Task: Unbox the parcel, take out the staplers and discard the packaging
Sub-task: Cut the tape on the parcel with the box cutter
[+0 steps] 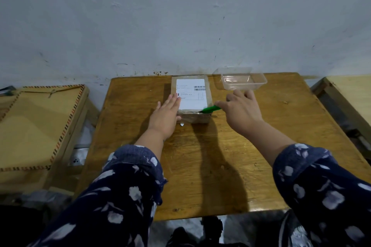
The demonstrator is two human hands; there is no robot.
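- Cutting the tape: right hand [242, 111] is gripping a green cutter [210, 109] at the near edge of the parcel [190, 98].
- Left hand [167, 114], fingers flat and together, is steadying the parcel mid-table [220, 166].
- Next move probably needs a shallow cut.

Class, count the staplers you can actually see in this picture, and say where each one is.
0. No stapler shows. The parcel on the table is still closed, so any staplers inside are hidden. The clear container looks empty.

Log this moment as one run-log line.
step: cutting tape | left hand: bracing parcel | right hand: green cutter at near edge | parcel: sealed
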